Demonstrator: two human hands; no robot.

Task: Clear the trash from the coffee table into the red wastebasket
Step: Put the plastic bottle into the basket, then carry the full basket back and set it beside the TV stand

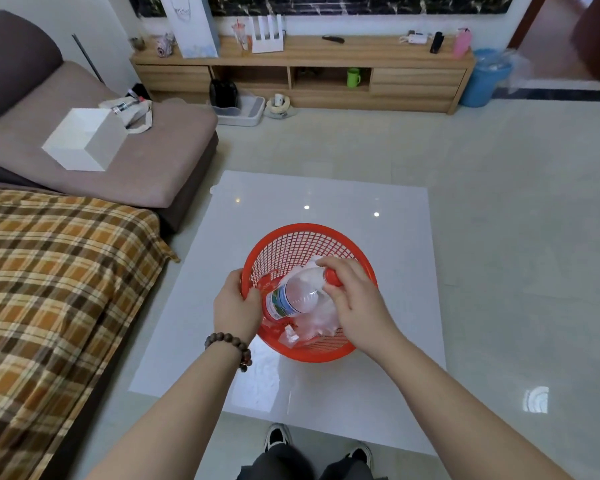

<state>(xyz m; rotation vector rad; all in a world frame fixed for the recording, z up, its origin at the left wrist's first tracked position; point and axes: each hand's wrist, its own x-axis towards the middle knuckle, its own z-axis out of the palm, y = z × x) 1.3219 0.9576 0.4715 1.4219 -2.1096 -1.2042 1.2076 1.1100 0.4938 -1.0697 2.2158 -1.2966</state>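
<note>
A red mesh wastebasket (302, 244) stands on the glossy white coffee table (326, 199). My left hand (236, 306) grips its left rim. My right hand (354, 299) holds a clear plastic bottle (295, 296) by its red cap, the bottle lying slanted inside the basket. Under the bottle lie crumpled clear plastic wrappers (312, 323) and red scraps.
A sofa with a plaid blanket (59, 289) runs along the left, with a white box (84, 140) on its chaise. A wooden TV cabinet (302, 71) lines the far wall, and a blue bin (485, 77) stands to its right. My shoes (319, 445) show at the table's near edge.
</note>
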